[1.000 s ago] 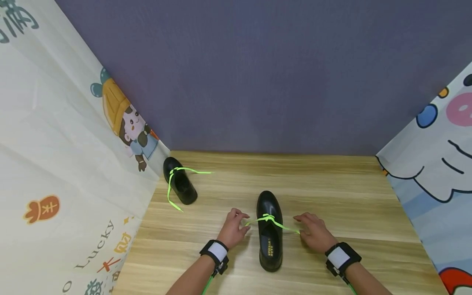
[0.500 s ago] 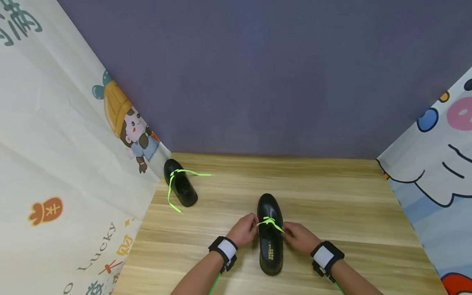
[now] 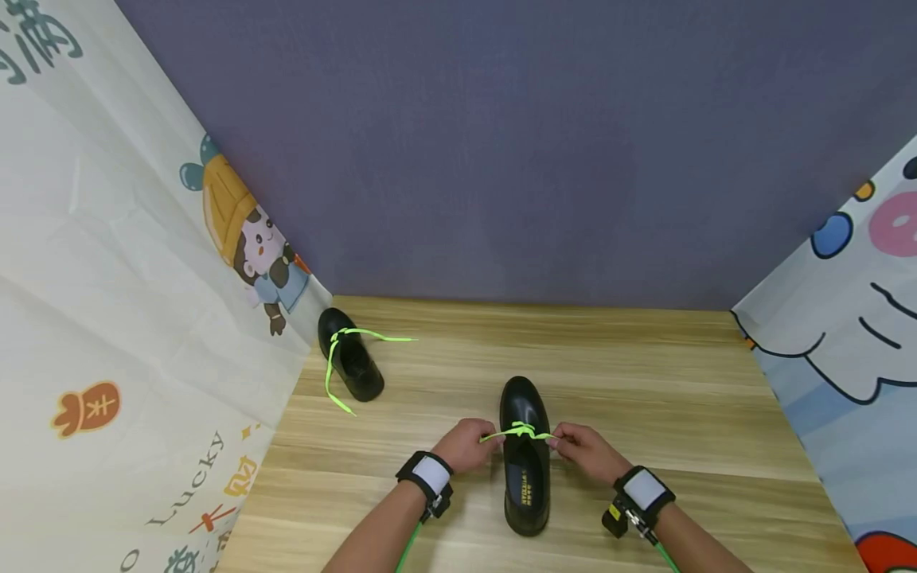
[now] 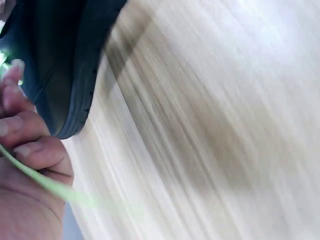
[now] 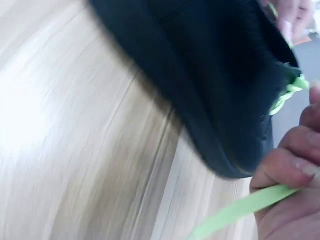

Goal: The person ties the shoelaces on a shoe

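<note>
A black leather shoe stands on the wooden surface, toe pointing away, with a bright green shoelace crossed at its throat. On the shoe's left side my left hand holds one lace end between curled fingers; in the left wrist view the green lace runs over the palm and trails off. From the right, my right hand pinches the other end close to the shoe. Its loose tail hangs out below the curled fingers in the right wrist view. The fingertips are partly hidden in the head view.
A second black shoe with loose green laces sits at the back left, near a printed white cloth. A purple-grey panel rises behind the wooden surface. Another printed cloth borders the right.
Both hands have come inward from either side to the shoe and now grip the laces near its throat. Since half a second ago, the right-hand lace has risen to nearly level.
</note>
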### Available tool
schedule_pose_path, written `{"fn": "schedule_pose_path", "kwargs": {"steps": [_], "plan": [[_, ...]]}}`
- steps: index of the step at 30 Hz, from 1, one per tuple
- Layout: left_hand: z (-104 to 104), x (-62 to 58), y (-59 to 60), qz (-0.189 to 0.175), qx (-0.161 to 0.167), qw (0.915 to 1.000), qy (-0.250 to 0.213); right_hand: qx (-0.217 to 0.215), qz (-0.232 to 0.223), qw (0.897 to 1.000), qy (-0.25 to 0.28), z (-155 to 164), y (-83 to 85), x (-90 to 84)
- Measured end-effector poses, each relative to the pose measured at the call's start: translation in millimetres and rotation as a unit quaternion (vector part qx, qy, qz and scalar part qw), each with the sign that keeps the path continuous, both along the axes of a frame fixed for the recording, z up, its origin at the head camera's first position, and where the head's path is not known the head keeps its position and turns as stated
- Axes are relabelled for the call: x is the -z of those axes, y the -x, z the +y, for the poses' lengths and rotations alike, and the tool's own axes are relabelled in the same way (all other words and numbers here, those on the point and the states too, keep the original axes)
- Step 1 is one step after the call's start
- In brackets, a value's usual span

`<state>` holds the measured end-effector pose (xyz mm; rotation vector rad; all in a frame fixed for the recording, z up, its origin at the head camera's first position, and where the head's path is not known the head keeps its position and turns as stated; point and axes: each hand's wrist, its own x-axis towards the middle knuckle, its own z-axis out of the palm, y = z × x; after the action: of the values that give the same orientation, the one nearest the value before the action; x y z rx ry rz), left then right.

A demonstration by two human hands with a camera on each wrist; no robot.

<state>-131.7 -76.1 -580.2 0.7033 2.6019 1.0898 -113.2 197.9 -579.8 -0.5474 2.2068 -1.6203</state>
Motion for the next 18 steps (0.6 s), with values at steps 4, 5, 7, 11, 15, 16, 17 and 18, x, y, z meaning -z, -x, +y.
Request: {"fn": "schedule_pose_path", "kwargs": {"steps": [4,5,7,11,15,16,17,18], "plan": [[-0.2,0.6,0.9,-0.029,-0.034,0.9965,-0.071,-0.001,-0.026,0.999,0.047,0.2,1.5,-0.8],[0.6,1.1,1.2,-0.035,-0.044,0.9942,-0.092,0.000,-0.029,0.998,0.057,-0.1,1.8,-0.6],[2.6,1.2,1.6,-0.055,-0.065,0.9878,-0.130,0.003,-0.027,0.997,0.070,-1.4,2.7,0.4],[7.8,0.6,1.8,-0.090,-0.104,0.9714,-0.193,0.023,-0.035,0.994,0.099,-5.2,3.4,3.6],[12.6,0.4,1.4,-0.121,-0.132,0.9502,-0.255,0.046,-0.064,0.985,0.153,-8.8,3.0,6.9],[13.6,0.6,1.1,-0.127,-0.136,0.9445,-0.271,0.050,-0.071,0.982,0.168,-9.5,2.8,7.5],[14.5,1.4,1.3,-0.135,-0.141,0.9392,-0.283,0.049,-0.074,0.979,0.184,-10.2,2.7,8.2],[15.4,1.6,1.0,-0.140,-0.141,0.9339,-0.297,0.047,-0.079,0.975,0.201,-10.8,2.6,8.5]]}}
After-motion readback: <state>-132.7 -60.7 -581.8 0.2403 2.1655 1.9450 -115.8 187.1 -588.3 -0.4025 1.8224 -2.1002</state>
